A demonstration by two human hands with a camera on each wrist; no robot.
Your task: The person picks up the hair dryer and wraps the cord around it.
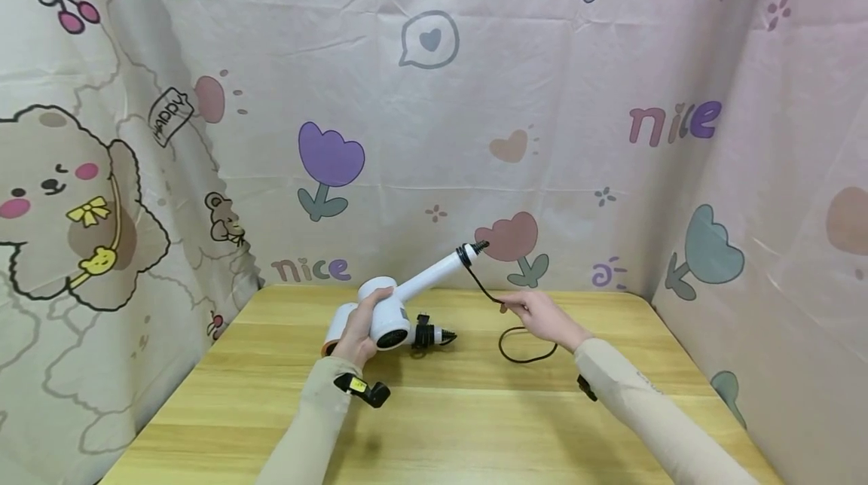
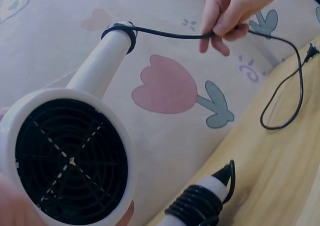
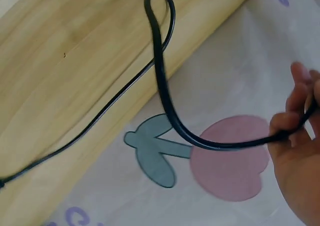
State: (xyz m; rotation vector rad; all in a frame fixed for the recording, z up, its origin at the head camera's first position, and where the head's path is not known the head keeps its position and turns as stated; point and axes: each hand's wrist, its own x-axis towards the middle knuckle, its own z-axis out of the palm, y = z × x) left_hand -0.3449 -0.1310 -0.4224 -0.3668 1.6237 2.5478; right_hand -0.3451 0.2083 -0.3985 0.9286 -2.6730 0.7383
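Observation:
My left hand (image 1: 359,327) grips a white hair dryer (image 1: 434,278) by its body, above the table, with the handle slanting up to the right. Its round black grille (image 2: 72,161) faces the left wrist camera. A few turns of black cord (image 1: 484,290) circle the end of the handle, and a stretch runs from there to my right hand (image 1: 539,315). That hand pinches the cord between thumb and fingers. Beyond it, the cord's loose part (image 3: 165,101) loops down onto the table, ending at a plug (image 2: 311,52) in the left wrist view.
Behind and below the held dryer, a second white hair dryer (image 1: 334,325) lies on the wooden table (image 1: 468,425), partly hidden. Black cord (image 1: 424,336) is wound round its handle. A printed cloth (image 1: 420,131) hangs at the back and along both sides.

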